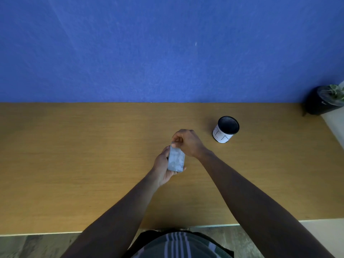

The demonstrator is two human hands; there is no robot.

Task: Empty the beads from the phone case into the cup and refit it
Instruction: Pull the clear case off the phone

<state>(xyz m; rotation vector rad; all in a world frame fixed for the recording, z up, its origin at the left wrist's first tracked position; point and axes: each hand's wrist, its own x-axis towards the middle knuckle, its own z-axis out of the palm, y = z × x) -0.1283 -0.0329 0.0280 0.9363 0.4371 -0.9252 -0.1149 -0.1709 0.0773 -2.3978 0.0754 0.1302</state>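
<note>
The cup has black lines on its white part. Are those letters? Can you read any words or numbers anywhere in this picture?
Cup: thin black strokes on its white side, too small and blurred to read as letters.
Phone case, held in the left hand and pinched at its top by the right hand: no writing shows.
Dark pot at the table's far right: a small pale mark, unreadable.
Nothing else bears text.

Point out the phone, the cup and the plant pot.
phone [176, 158]: head view, middle of its pale upturned face.
cup [221, 137]: head view, white outer wall below the dark rim.
plant pot [316, 106]: head view, dark side wall at the table's far right.
</note>
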